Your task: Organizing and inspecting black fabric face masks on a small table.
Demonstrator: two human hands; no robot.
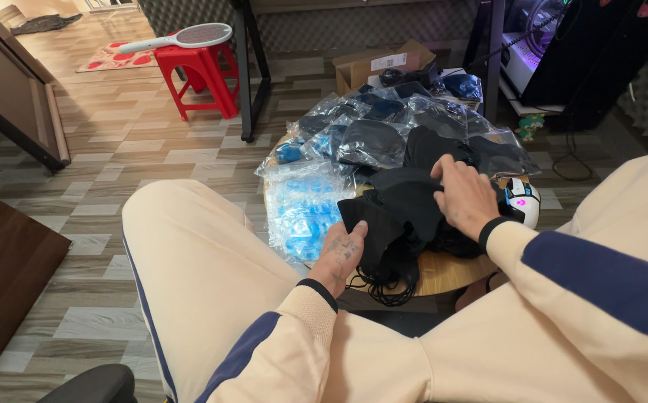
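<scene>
Two hands are on one pile of black fabric pieces [402, 205] at the near edge of the small round wooden tabletop [443, 275], seen from the head camera. My left hand [343, 254] pinches the lower left edge of the pile, fingers closed on the cloth, thumb side up. My right hand [464, 195] lies flat on top, fingers spread narrow and curled over the upper fold; whether it grips a single layer or only presses, I cannot tell.

Thin black elastic loops [391, 287] hang off the front rim, just below the left hand. Just left of the pile lies a clear bag of light blue items [305, 213], touching it. Behind it, clear bags with dark contents [384, 123] are heaped, and an open cardboard box [372, 63] sits beyond. A white rounded gadget with a pink light [522, 200] rests beside the right wrist.

Judgement on handling: the cloth is limp and stacked, so layers likely cling. I would keep the left pinch as anchor and peel with right fingertips only, slowly. Risk: loops snagging on each other or the rim, and the pile sliding off toward my lap.
</scene>
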